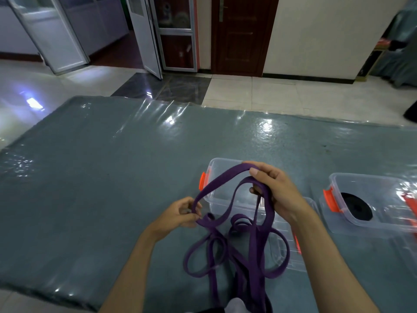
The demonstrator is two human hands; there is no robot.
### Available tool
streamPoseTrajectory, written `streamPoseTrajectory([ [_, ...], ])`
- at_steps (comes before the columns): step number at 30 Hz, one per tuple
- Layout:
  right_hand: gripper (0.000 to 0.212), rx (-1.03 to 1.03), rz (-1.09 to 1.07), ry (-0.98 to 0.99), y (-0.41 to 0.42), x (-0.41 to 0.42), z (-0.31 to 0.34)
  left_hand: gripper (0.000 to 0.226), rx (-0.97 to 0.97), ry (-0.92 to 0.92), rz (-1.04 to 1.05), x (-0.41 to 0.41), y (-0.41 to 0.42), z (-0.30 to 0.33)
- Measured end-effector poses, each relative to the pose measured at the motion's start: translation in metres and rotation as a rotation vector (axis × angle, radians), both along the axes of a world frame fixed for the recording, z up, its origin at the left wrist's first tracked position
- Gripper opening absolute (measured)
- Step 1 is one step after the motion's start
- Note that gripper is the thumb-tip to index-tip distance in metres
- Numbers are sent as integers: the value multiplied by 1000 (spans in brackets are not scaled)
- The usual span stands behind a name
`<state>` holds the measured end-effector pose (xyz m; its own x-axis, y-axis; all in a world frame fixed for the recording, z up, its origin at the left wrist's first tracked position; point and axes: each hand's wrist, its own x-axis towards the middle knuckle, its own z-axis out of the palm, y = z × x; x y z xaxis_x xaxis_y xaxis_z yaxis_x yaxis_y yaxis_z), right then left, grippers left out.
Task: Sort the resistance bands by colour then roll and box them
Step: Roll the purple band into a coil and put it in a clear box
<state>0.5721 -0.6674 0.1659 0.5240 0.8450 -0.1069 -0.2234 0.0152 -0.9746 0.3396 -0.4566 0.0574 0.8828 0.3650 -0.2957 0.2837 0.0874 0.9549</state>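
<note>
Purple resistance bands (255, 251) hang in tangled loops between my hands and trail down onto the grey-green mat (101, 177). My right hand (274, 192) is raised and grips several strands at the top of the loops. My left hand (180, 214) pinches one strand lower and to the left. Behind the bands stands a clear plastic box (222, 199) with orange clips; nothing shows in the part of it that the bands leave uncovered. A second clear box (370, 202) on the right holds a rolled black band (356, 206).
A clear lid (284, 251) with an orange clip lies flat in front of the nearer box. The mat is covered with shiny plastic film and lies on a tiled floor. Doors and a wall stand far behind.
</note>
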Motion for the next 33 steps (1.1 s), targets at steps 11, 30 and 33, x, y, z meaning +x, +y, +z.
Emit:
streamPoseTrajectory([
  [11,27,-158,-106,-112,-17,9,-20,41,-49,-224,486,5,19,25],
  [30,57,-166,30,-530,-6,-57,-5,22,672,-393,222,37,-52,157],
  [33,44,-39,-8,-526,-4,-73,20,23,650,-448,215,34,-65,156],
])
